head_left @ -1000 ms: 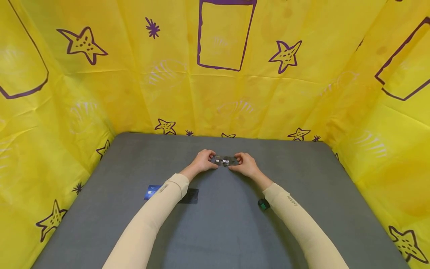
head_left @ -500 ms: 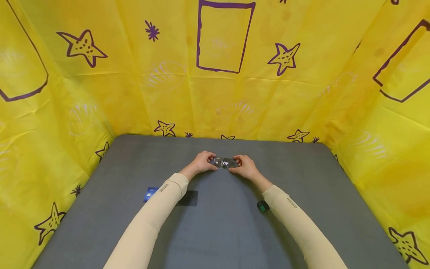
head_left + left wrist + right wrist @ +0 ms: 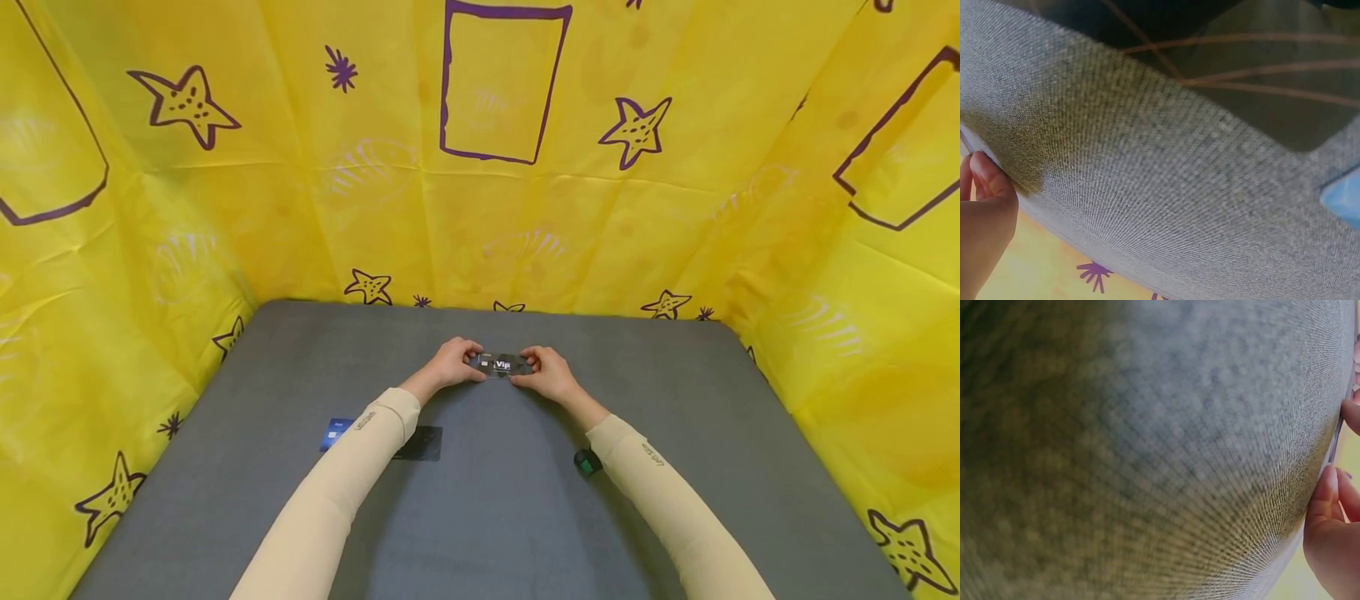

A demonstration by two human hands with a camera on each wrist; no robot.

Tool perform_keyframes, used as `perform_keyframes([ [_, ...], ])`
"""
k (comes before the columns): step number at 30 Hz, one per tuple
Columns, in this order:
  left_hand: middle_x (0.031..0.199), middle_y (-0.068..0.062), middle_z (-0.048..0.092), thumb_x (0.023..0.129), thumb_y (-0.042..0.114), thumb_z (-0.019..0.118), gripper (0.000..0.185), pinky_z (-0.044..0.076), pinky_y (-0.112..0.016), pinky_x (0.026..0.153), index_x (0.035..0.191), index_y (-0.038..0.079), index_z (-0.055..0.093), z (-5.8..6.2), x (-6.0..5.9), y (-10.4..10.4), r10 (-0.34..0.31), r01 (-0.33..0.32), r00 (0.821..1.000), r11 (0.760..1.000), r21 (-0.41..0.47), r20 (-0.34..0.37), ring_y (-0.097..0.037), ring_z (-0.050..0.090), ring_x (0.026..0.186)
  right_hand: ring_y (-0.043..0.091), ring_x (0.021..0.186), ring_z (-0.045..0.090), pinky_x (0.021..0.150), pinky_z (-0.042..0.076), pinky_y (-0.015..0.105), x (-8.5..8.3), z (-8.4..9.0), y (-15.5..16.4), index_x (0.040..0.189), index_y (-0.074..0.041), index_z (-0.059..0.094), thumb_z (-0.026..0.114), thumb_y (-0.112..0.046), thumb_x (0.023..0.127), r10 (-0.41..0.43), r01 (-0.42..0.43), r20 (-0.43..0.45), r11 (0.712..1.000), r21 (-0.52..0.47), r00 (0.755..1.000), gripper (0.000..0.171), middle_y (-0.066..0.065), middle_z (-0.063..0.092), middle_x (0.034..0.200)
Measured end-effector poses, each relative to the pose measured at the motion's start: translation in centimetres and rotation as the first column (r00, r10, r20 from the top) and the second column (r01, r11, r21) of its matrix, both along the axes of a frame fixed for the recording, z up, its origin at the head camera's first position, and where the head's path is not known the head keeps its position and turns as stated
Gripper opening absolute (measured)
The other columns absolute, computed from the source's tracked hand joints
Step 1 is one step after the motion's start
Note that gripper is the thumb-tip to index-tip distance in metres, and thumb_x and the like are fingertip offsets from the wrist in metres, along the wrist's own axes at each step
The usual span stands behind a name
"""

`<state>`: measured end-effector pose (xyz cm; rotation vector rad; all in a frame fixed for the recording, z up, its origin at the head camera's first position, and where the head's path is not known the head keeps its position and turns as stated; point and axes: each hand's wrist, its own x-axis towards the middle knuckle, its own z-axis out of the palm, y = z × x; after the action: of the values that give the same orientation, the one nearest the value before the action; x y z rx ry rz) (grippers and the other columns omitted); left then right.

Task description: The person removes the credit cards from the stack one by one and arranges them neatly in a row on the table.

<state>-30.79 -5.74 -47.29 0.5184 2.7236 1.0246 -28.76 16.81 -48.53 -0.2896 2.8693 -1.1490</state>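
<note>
A dark VIP card (image 3: 502, 364) with a chip and white lettering is held near the far side of the table, spanning between both hands. The left hand (image 3: 452, 363) pinches its left end between thumb and fingers. At the right end, the right hand (image 3: 550, 372) does the same. In the left wrist view, the left hand (image 3: 988, 219) shows at the lower left. The right wrist view has the right hand (image 3: 1332, 531) at its right edge, with fingertips of the left hand just above.
A blue card (image 3: 335, 433) and a dark card (image 3: 424, 444) lie on the grey table (image 3: 495, 533), partly hidden by the left sleeve (image 3: 330, 492). A small black and green object (image 3: 587, 462) shows beside the right cuff. Yellow patterned cloth (image 3: 495, 233) surrounds the table.
The scene sits slightly lower in the head view than a second ago. Both hands keep the same hold on the VIP card.
</note>
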Motion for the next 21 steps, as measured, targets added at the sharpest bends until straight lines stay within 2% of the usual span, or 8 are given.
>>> perform_keyframes([
  [9, 0.107, -0.012, 0.056, 0.079, 0.015, 0.081, 0.055, 0.044, -0.036, 0.083, 0.128, 0.001, 0.06, 0.02, -0.04, -0.08, -0.009, 0.01, 1.0, 1.0, 0.028, -0.009, -0.023, 0.05, 0.09, 0.02, 0.081, 0.05, 0.074, 0.041, 0.032, -0.01, 0.04, 0.02, 0.114, -0.001, 0.062, 0.085, -0.02, 0.075, 0.018, -0.019, -0.04, 0.999, -0.025, 0.999, 0.049, 0.009, 0.057, 0.096],
  [21, 0.11, -0.012, 0.057, 0.079, 0.014, 0.082, 0.055, 0.045, -0.037, 0.087, 0.128, 0.003, 0.058, -0.38, -0.18, -0.1, 0.018, -0.019, 1.0, 0.998, 0.062, 0.012, -0.024, 0.052, 0.095, 0.022, 0.082, 0.051, 0.075, 0.04, 0.031, 0.01, 0.02, -0.06, 0.115, 0.0, 0.06, 0.086, -0.018, 0.075, 0.023, -0.025, -0.042, 0.998, -0.05, 0.999, 0.051, 0.012, 0.057, 0.096],
])
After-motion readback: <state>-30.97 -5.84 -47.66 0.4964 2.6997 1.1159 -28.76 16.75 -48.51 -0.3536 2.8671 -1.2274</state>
